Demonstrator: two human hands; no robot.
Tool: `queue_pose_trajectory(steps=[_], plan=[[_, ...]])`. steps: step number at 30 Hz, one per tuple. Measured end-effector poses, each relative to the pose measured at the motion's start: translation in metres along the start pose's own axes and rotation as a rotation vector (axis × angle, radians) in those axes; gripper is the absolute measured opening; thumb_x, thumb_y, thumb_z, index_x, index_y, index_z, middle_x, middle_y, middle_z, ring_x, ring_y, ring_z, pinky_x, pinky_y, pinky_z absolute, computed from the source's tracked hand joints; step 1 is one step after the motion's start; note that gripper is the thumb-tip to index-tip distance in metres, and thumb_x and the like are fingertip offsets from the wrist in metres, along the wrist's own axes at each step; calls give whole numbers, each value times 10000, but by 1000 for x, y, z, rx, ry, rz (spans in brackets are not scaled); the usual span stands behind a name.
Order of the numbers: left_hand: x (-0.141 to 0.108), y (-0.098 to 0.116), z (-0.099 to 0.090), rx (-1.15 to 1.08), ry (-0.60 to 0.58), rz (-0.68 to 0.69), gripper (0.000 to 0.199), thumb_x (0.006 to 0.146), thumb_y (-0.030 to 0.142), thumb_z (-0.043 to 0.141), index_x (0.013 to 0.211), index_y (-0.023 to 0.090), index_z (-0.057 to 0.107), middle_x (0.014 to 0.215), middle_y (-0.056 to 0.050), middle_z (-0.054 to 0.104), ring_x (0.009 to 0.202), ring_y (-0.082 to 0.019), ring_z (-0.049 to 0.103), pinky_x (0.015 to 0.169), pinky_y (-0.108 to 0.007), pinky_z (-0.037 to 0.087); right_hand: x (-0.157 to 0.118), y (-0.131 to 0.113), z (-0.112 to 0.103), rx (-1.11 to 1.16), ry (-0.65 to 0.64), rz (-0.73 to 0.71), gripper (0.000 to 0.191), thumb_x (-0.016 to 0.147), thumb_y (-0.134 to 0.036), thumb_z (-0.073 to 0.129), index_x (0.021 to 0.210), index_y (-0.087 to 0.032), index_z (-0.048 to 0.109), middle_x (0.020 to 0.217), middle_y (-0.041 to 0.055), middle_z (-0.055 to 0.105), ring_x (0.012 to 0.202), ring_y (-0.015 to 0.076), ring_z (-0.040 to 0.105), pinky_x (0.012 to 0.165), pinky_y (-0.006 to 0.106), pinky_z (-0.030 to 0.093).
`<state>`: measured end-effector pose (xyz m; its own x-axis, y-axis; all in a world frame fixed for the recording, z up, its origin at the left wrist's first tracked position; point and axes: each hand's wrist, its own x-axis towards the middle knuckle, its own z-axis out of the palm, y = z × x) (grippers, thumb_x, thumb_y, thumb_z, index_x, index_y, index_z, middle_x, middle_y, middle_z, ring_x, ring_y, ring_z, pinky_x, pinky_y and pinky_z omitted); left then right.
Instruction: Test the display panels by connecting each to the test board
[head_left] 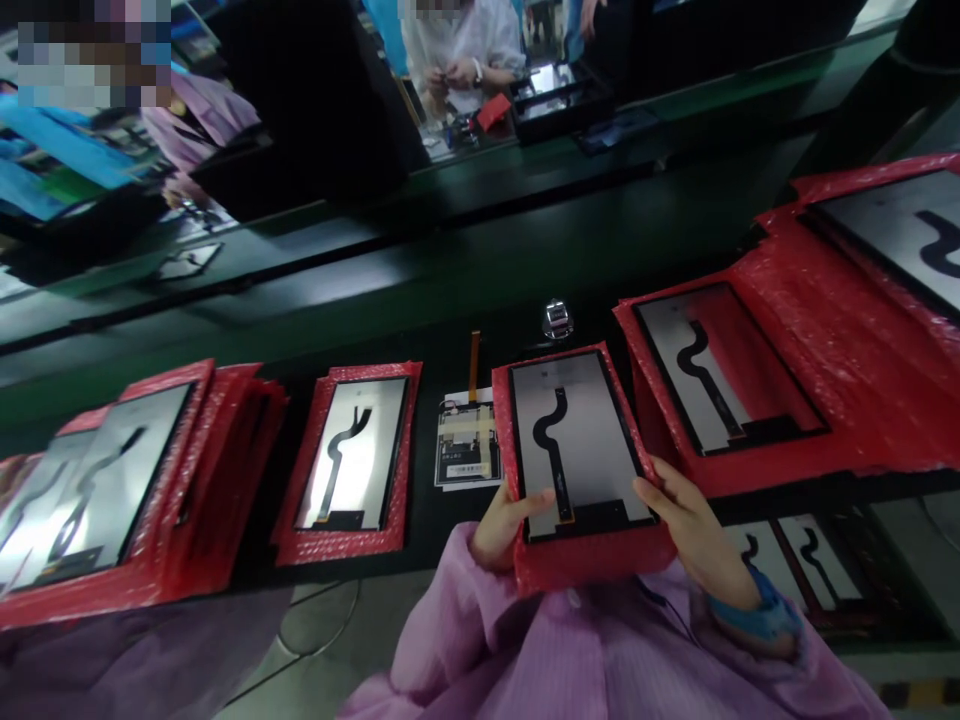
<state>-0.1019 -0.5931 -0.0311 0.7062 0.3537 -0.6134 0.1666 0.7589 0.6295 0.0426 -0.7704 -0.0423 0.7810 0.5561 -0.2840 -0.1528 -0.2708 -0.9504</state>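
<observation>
Both my hands hold a display panel (592, 430) lying on a red bubble-wrap sleeve (585, 568), its silver back and curved black ribbon cable facing up. My left hand (504, 522) grips the lower left edge, thumb over the panel beside the cable. The lower right corner is pinched by my right hand (686, 515), thumb on top. Fingers under the sleeve are hidden. Just left of the held panel sits a circuit board (461, 440) with an orange ribbon cable (474, 368) sticking up from it. A small shiny metal object (557, 318) stands behind the panel.
Another panel (356, 455) on red wrap lies to the left, beside a stack of wrapped panels (112, 490). More panels (712, 340) on red wrap (847, 330) fill the right. Lower right, a tray (900, 590) holds panels. Co-workers (469, 50) sit across the green bench (420, 265).
</observation>
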Motion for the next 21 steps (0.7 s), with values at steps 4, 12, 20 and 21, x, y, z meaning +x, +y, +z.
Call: queue_pose_trajectory(steps=[4,12,20,21], plan=[[2,-9,-3,191,176,318,659,646,335,886,1211,190,578,1163,-75,705,1085,-250,673,947,-347,547,2,0,4,7,-85,102,592,802,-581,682,1245,-191,637,1193,98,707,1111,273,652,1029,432,488],[-4,-9,-7,160,139,309,561,712,433,836,1151,192,583,549,97,483,390,-48,379,368,-160,312,26,-33,0,-38,13,104,449,749,-565,633,1039,-242,747,1249,41,690,1213,310,593,1089,447,450],[2,-14,1,95,114,331,638,711,403,836,1243,191,554,779,17,647,587,-115,589,582,-233,528,49,-55,8,7,-79,20,539,896,-639,499,1210,-242,684,1215,37,710,1224,263,607,1119,433,435],[5,-16,1,113,114,344,646,725,406,822,1268,196,541,846,-4,671,658,-139,631,636,-256,553,52,-50,6,9,-46,12,556,924,-653,439,1225,-250,676,1240,35,699,1272,252,577,1150,431,400]])
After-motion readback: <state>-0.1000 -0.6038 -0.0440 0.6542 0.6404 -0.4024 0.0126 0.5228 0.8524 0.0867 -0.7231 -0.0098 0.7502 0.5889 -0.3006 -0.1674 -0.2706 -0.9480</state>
